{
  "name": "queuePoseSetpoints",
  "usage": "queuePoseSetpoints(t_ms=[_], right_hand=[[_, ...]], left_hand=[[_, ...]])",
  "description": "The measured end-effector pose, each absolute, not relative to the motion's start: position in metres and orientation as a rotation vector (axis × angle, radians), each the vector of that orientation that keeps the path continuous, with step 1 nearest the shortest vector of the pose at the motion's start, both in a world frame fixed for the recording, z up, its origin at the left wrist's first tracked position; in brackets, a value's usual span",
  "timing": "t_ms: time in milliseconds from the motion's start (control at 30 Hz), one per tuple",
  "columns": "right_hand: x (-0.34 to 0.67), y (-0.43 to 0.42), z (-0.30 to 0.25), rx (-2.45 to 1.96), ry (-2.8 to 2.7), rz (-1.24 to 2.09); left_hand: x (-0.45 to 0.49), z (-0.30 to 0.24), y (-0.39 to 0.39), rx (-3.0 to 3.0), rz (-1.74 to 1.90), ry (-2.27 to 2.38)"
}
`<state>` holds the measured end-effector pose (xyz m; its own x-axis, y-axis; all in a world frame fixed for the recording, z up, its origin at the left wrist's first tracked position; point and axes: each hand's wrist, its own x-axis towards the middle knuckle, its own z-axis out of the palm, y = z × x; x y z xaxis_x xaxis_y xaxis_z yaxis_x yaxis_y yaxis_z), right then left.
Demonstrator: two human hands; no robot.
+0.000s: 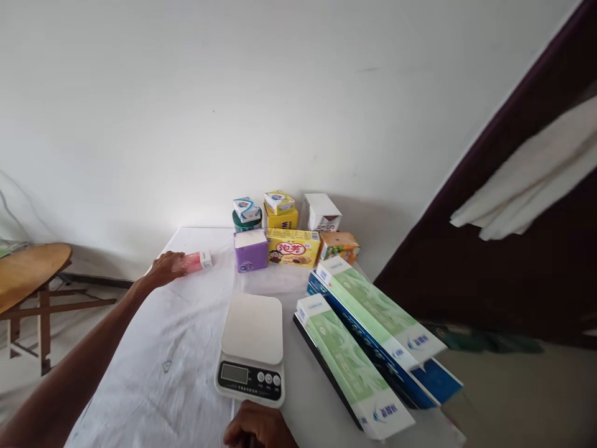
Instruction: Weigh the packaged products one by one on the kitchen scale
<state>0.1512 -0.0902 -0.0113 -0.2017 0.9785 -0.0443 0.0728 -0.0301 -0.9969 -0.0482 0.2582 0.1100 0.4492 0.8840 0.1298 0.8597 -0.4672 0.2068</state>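
Note:
At the far left of the table my left hand (168,269) is closed around one end of a small pink and white box (198,262) lying on the cloth. My right hand (259,426) is curled into a loose fist at the near edge, just below a white digital kitchen scale (252,330). Nothing shows in that fist, though its underside is hidden. The scale's platform bears nothing and its display looks blank.
Behind the scale stand a purple tissue pack (250,251), a yellow snack box (293,247), an orange pack (339,246), a white box (321,212) and small stacked boxes. Long green cartons (347,367) lie to the right. A wooden stool (35,274) is at left.

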Motion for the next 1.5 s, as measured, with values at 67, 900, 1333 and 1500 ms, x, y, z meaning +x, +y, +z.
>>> queuePoseSetpoints(t_ms=[67, 900, 1333, 1500], right_hand=[[0.154, -0.093, 0.0, -1.153, -1.37, 1.375], [0.158, -0.109, 0.038, -1.114, -1.349, 1.253], [0.155, -0.105, 0.033, -1.151, -1.363, 1.219], [0.153, -0.105, 0.032, -1.157, -1.362, 1.223]], left_hand=[[-0.037, 0.116, 0.241, 2.629, 0.432, 1.517], [0.195, 0.143, 0.015, 3.281, 0.01, -0.239], [0.099, 0.198, 0.033, 3.286, 0.114, 0.301], [0.06, 0.17, 0.057, 3.159, -0.119, 0.605]])
